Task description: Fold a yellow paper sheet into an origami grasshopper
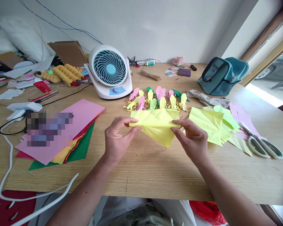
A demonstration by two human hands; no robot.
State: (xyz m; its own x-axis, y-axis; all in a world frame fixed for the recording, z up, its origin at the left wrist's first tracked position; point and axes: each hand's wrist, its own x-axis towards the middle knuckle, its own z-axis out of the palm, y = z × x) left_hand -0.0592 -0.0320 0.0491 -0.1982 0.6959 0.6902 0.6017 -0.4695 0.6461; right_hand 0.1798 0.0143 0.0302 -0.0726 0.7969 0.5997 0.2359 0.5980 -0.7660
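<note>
Between my two hands stretches a sheet of yellow paper (pixel 155 121), creased across its width, with a pointed lower part hanging down. My left hand (pixel 119 135) pinches its left end between thumb and fingers. At the right end my right hand (pixel 192 138) pinches it the same way. Just behind the sheet stand several small paper figures (pixel 160 92) in pink, yellow and green. To the right of my right hand lie creased yellow sheets (pixel 206 124) over pale green and pink pieces. Scissors (pixel 261 144) rest closed on the far side of those scraps.
A white fan (pixel 110 70) stands behind the figures. Coloured paper sheets (pixel 85 114) are stacked at left, near a white cable (pixel 10 160) and power strip (pixel 23 106). A teal bag (pixel 223 75), a grey cloth (pixel 207 99) and a bundle of sticks (pixel 150 74) lie farther back.
</note>
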